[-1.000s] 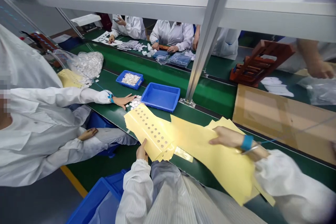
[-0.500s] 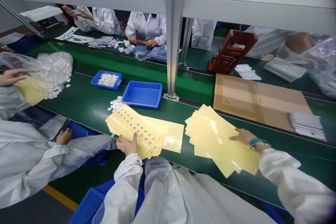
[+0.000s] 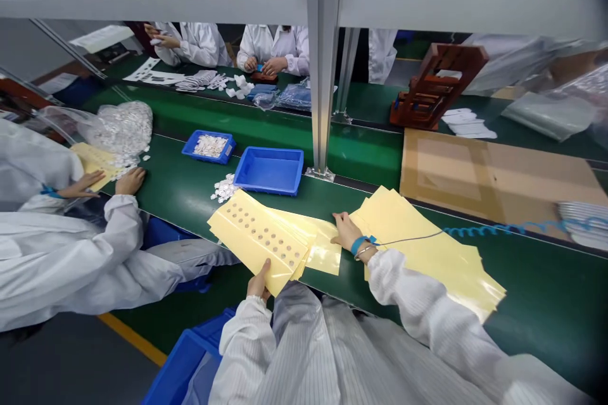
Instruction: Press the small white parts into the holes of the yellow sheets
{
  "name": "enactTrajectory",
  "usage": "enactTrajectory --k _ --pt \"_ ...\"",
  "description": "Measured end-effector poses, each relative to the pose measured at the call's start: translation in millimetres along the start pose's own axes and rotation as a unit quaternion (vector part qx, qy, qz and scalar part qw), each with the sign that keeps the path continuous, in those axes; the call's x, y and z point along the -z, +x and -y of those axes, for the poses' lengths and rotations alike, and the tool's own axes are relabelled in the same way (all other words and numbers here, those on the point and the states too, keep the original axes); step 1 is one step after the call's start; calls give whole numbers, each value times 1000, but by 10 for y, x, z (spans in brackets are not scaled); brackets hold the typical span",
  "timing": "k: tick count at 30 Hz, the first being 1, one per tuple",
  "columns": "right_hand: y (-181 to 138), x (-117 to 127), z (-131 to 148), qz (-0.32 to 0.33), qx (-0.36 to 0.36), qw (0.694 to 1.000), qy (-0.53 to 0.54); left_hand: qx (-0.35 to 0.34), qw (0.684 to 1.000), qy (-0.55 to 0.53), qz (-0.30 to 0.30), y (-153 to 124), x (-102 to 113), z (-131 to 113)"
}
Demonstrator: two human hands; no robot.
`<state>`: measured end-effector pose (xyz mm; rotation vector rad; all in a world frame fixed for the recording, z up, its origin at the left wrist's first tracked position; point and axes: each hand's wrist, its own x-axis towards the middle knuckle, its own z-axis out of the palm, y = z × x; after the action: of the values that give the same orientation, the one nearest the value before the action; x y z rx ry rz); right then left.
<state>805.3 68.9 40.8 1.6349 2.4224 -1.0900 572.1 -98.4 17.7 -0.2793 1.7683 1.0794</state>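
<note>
**Perforated sheets angled away from your left hand, right hand flat beside them**

The perforated yellow sheets [image 3: 256, 234] lie in a loose stack on the green conveyor belt [image 3: 546, 310], directly in front of you. Their long axis slants from the far left down toward your right, and rows of round holes run along it. A plain yellow sheet [image 3: 323, 253] sticks out from under their right side.

Your left hand [image 3: 259, 281] is the nearer one. It sits at the stack's near long edge and looks closed on that edge, though the paper hides part of the grip. The sheets stretch up and away from it to the far left.

Your right hand [image 3: 349, 232] is open, palm down with the fingers spread, and holds nothing. It rests where the plain sheet meets a second fan of yellow sheets [image 3: 427, 253], which spreads out to your right under that forearm. A blue wrist strap [image 3: 361, 244] circles that wrist, and its coiled cord [image 3: 522, 226] trails off to the right.

Past the far end of the stack, loose white discs [image 3: 223, 188] sit on the belt beside an empty blue tray [image 3: 268, 171]. A second blue tray [image 3: 209, 147] holds white pieces. To your left, a co-worker's hands [image 3: 130, 180] rest at the belt's edge, apart from yours.
</note>
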Motion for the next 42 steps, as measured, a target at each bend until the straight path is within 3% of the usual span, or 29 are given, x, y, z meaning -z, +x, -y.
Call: enactTrajectory --k 4,10,13,17,20,23,25,27,29,31,33,36,39,42 --pt "-8 39 46 64 -21 996 58 9 999 -27 28 -25 31 -22" --pt "-499 436 -15 89 22 982 162 -21 997 -70 15 -96 -7 -27" --pt "-833 801 -367 36 -36 978 204 -41 997 -68 16 -125 -19 -46" --pt "-1328 1095 -1222 -44 -162 967 193 -48 998 -32 34 -169 -116 -15" --pt "-1663 990 -1849 -67 -255 956 127 -23 997 37 58 -233 -184 48" --pt "-1909 744 -2254 -111 -323 938 63 22 982 168 89 -323 -135 59" --pt "-1989 613 -2384 -159 -364 917 22 12 955 286 84 -410 -89 32" --pt "-1956 560 -2432 -232 -371 898 -48 -51 917 383 98 -544 -136 28" --pt "-1777 592 -2439 -292 -321 895 -106 -96 892 402 184 -730 -338 107" --pt "-1475 669 -2434 -289 -242 922 -86 -49 885 356 296 -924 -678 297" --pt "-1131 723 -2410 -278 -220 932 -67 74 870 311 375 -1051 -1066 568" --pt "-779 637 -2266 -268 -193 942 -54 256 845 272 383 -1044 -1510 973" --pt "-778 341 -1965 -240 -121 962 -48 352 828 230 370 -925 -1650 1184" --pt "-982 14 -1649 -199 -42 978 -39 369 828 187 378 -862 -1552 1133"
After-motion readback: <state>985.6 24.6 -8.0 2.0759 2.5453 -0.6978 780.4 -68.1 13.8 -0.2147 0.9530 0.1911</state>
